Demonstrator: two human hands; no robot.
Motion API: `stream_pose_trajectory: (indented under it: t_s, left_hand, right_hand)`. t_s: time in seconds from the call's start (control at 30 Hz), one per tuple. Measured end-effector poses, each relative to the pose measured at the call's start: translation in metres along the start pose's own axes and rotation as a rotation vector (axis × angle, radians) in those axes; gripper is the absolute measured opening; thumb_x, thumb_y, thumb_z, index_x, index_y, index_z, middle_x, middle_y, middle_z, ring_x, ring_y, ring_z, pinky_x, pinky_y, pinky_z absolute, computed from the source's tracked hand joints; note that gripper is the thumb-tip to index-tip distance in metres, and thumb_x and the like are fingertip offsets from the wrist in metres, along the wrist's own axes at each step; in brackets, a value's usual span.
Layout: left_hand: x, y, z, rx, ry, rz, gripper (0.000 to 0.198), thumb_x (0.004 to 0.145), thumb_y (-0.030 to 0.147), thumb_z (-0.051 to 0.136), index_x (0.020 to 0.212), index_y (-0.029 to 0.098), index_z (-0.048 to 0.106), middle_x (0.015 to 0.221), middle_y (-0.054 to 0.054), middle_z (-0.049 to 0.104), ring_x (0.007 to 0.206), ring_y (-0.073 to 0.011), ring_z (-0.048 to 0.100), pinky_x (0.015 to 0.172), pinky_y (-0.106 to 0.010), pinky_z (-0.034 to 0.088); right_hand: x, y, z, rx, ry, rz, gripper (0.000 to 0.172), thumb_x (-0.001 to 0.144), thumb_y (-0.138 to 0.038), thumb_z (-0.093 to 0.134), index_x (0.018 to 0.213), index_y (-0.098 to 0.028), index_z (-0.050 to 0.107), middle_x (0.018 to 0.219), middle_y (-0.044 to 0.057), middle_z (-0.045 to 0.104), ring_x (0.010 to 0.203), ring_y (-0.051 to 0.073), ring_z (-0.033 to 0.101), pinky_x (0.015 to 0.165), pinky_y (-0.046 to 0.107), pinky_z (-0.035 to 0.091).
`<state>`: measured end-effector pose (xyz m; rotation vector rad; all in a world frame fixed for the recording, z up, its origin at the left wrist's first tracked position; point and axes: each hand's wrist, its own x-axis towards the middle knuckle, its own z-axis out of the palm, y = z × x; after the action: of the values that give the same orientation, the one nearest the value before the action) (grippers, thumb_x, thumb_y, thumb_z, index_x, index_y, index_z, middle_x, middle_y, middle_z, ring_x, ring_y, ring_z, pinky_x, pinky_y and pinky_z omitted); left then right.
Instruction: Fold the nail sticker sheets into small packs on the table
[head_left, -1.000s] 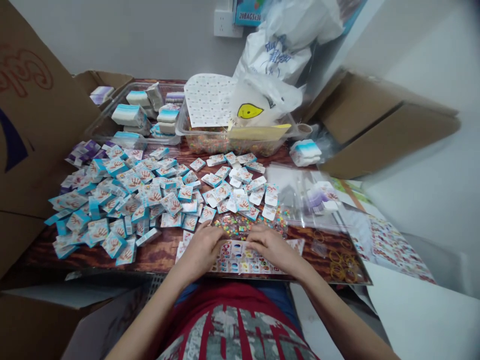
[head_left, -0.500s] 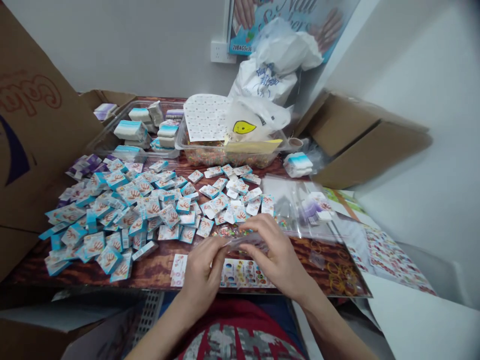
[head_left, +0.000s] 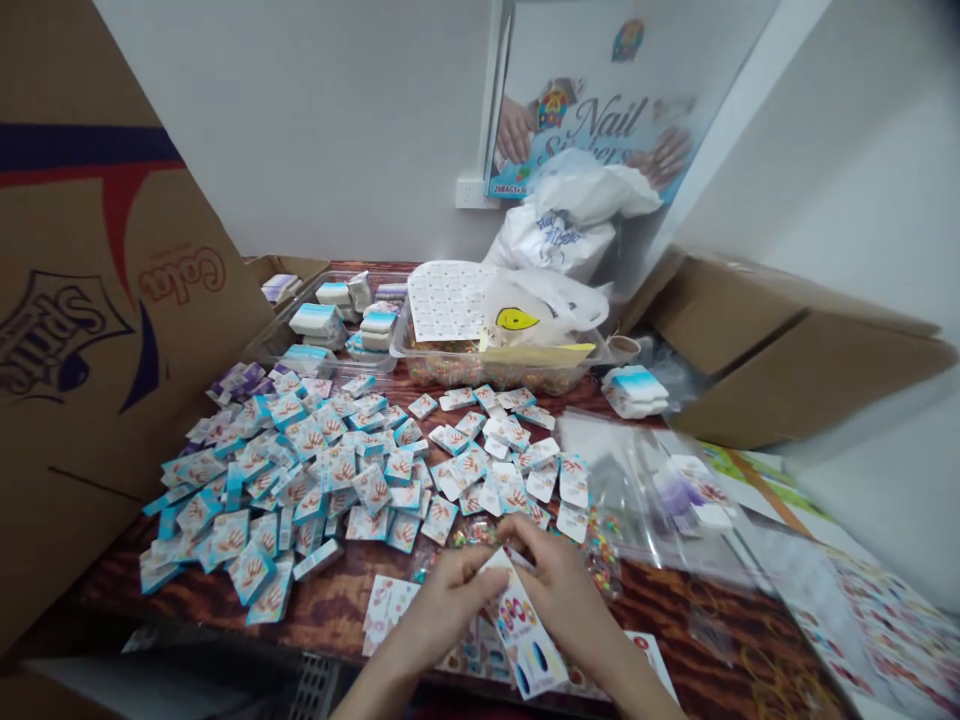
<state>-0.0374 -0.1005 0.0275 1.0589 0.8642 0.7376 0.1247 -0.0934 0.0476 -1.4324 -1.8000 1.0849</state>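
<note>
My left hand [head_left: 442, 605] and my right hand [head_left: 559, 590] meet near the table's front edge, fingers pinched together on a small sticker card [head_left: 525, 630] printed with coloured nail shapes. The card tilts up between them. More sticker sheets [head_left: 390, 602] lie flat on the table under and beside my hands. Just beyond my fingers sits a scatter of tiny colourful pieces in clear wrap [head_left: 600, 555].
Several small blue-and-white packets [head_left: 300, 480] cover the wooden table [head_left: 330, 605]. Clear tubs [head_left: 495, 365] and a white plastic bag [head_left: 570, 225] stand at the back. Clear bags [head_left: 660, 490] lie right. Cardboard boxes flank both sides [head_left: 97, 330] [head_left: 787, 340]. A nail sticker poster [head_left: 600, 110] hangs behind.
My hands have lifted a sticker card off the sheets and now hold it tilted between them. The camera has tipped upward, showing more of the wall and poster.
</note>
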Motion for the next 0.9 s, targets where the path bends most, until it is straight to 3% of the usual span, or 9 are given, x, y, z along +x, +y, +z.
stream_pose_trajectory:
  t_s: [0.13, 0.23, 0.37, 0.47, 0.53, 0.67, 0.77, 0.9]
  left_hand:
    - [0.009, -0.007, -0.005, -0.083, 0.280, -0.011, 0.043, 0.077, 0.057, 0.066, 0.069, 0.015, 0.064, 0.058, 0.001, 0.056, 0.054, -0.0122, 0.048, 0.055, -0.023, 0.041]
    - [0.011, -0.008, -0.003, 0.127, 0.374, 0.097, 0.040, 0.085, 0.054, 0.056, 0.075, 0.017, 0.066, 0.067, -0.001, 0.062, 0.063, -0.0160, 0.053, 0.061, -0.026, 0.044]
    - [0.004, -0.007, 0.005, 0.365, 0.191, 0.186, 0.037, 0.095, 0.047, 0.043, 0.100, 0.020, 0.068, 0.085, -0.005, 0.069, 0.082, -0.0206, 0.059, 0.076, -0.030, 0.048]
    - [0.000, -0.010, 0.001, 0.424, 0.082, 0.166, 0.035, 0.096, 0.045, 0.043, 0.094, 0.019, 0.065, 0.081, -0.005, 0.067, 0.078, -0.0192, 0.059, 0.073, -0.028, 0.048]
    - [-0.001, -0.012, -0.008, 0.421, 0.112, 0.102, 0.037, 0.094, 0.049, 0.044, 0.080, 0.019, 0.061, 0.068, -0.002, 0.064, 0.065, -0.0171, 0.058, 0.062, -0.026, 0.046]
    - [0.004, -0.012, -0.028, 0.311, 0.275, 0.011, 0.047, 0.088, 0.057, 0.048, 0.061, 0.020, 0.051, 0.046, 0.003, 0.052, 0.044, -0.0131, 0.050, 0.049, -0.023, 0.040]
    - [0.011, -0.010, -0.033, 0.201, 0.331, -0.005, 0.046, 0.082, 0.061, 0.054, 0.062, 0.020, 0.050, 0.046, 0.004, 0.053, 0.042, -0.0123, 0.051, 0.046, -0.022, 0.040]
    - [0.017, -0.019, -0.031, 0.072, 0.338, -0.058, 0.044, 0.077, 0.062, 0.058, 0.070, 0.018, 0.055, 0.057, 0.002, 0.061, 0.043, -0.0123, 0.055, 0.042, -0.022, 0.042]
  right_hand:
    - [-0.004, 0.012, -0.010, 0.231, -0.077, 0.108, 0.028, 0.094, -0.043, 0.044, 0.079, -0.021, 0.055, 0.068, -0.002, 0.053, 0.064, 0.016, 0.050, 0.060, 0.025, 0.037]
    - [-0.011, 0.013, -0.008, 0.280, -0.157, 0.111, 0.032, 0.088, -0.047, 0.055, 0.071, -0.020, 0.052, 0.066, -0.002, 0.051, 0.064, 0.014, 0.048, 0.059, 0.024, 0.037]
    - [-0.014, 0.014, 0.011, 0.484, -0.147, 0.208, 0.040, 0.083, -0.058, 0.056, 0.072, -0.020, 0.050, 0.057, -0.003, 0.050, 0.050, 0.012, 0.047, 0.049, 0.022, 0.037]
    - [-0.013, 0.024, 0.017, 0.584, -0.143, 0.256, 0.044, 0.083, -0.062, 0.053, 0.081, -0.019, 0.057, 0.056, -0.003, 0.055, 0.046, 0.012, 0.049, 0.045, 0.022, 0.038]
    - [-0.012, 0.035, 0.009, 0.501, -0.107, 0.246, 0.041, 0.086, -0.058, 0.051, 0.081, -0.018, 0.059, 0.059, -0.001, 0.059, 0.048, 0.012, 0.051, 0.047, 0.022, 0.039]
    - [-0.010, 0.057, -0.016, 0.031, 0.200, 0.243, 0.031, 0.092, -0.039, 0.048, 0.069, -0.019, 0.056, 0.060, 0.000, 0.059, 0.058, 0.015, 0.055, 0.058, 0.024, 0.040]
    - [-0.008, 0.062, -0.016, -0.319, 0.125, 0.206, 0.026, 0.091, -0.025, 0.050, 0.067, -0.019, 0.058, 0.068, 0.002, 0.062, 0.068, 0.018, 0.059, 0.065, 0.027, 0.040]
    - [-0.006, 0.054, 0.014, -0.547, 0.059, 0.103, 0.016, 0.092, -0.016, 0.050, 0.086, -0.020, 0.064, 0.088, 0.005, 0.066, 0.085, 0.021, 0.062, 0.074, 0.030, 0.042]
